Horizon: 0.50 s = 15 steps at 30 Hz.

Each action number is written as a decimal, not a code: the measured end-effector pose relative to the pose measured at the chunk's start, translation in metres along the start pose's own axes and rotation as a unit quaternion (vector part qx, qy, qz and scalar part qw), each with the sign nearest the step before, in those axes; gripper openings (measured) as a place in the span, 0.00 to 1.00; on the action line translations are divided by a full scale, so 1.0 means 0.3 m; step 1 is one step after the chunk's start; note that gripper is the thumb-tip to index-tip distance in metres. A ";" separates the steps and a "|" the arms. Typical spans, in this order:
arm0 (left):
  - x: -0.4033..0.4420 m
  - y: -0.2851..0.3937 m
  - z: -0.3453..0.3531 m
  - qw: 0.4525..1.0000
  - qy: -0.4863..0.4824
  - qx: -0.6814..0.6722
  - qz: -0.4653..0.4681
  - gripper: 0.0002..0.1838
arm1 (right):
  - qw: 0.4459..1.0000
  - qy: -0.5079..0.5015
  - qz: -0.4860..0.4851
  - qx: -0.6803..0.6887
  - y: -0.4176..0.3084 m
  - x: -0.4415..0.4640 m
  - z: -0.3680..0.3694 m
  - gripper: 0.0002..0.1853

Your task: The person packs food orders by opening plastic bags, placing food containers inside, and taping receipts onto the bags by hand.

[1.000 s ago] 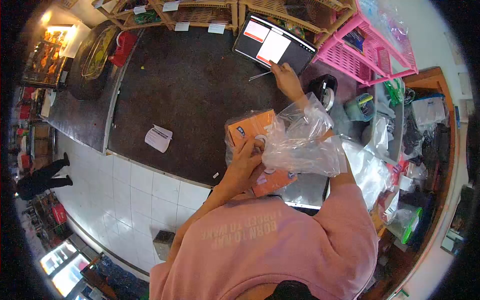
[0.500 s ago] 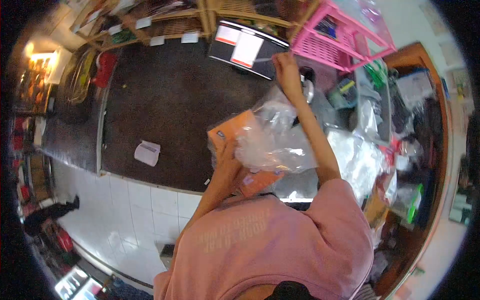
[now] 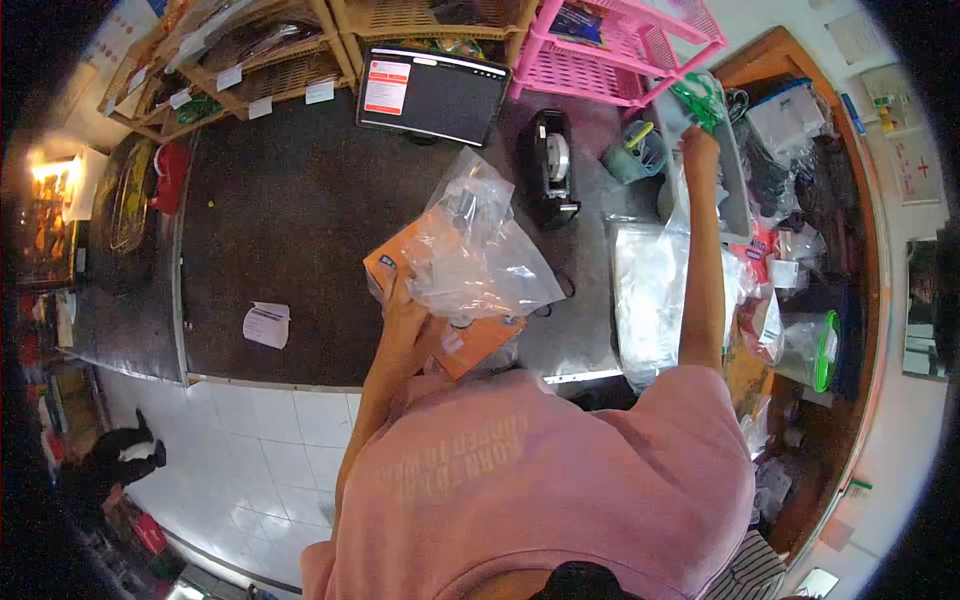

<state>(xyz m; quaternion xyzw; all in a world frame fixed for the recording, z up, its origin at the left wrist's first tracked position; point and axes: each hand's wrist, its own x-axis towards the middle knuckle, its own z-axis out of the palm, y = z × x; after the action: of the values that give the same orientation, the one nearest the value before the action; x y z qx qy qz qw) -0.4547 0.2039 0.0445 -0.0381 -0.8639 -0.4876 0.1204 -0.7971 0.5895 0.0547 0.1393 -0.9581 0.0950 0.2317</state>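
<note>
My left hand [image 3: 404, 312] is wrapped around an orange box [image 3: 392, 255] near the front of the dark table. A crumpled clear plastic bag [image 3: 490, 275] covers part of the box and spreads to its right. Below it, by my shirt, another orange piece [image 3: 475, 343] shows; whether it belongs to the same box I cannot tell. My right hand [image 3: 700, 152] reaches far right over a grey bin [image 3: 738, 190], its fingers bunched together. Green and whitish items lie in that bin close to the fingers. What the fingers hold, if anything, is hidden.
A black tape dispenser [image 3: 550, 170] stands beside a round container [image 3: 635, 158]. Behind are a lit screen [image 3: 435, 95], wooden racks [image 3: 270, 70] and a pink rack [image 3: 590, 75]. Clear plastic bags [image 3: 650, 295] lie right; a folded paper [image 3: 267, 325] lies left.
My right hand has moved right, from beside the screen to over the grey bin, leaving the tape dispenser in plain sight. My left hand still holds the orange box. The view has shifted.
</note>
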 end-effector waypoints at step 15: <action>0.026 0.212 -0.120 0.946 0.017 0.315 0.078 0.12 | 0.767 -0.277 -0.207 0.540 -1.051 -0.473 -0.146 0.11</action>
<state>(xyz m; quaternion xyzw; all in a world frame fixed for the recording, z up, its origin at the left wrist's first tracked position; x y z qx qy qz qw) -0.4444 0.2061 0.1174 -0.0570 -0.9656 -0.1803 0.1787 -0.5595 0.3345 0.0634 0.4565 -0.7195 0.5034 -0.1435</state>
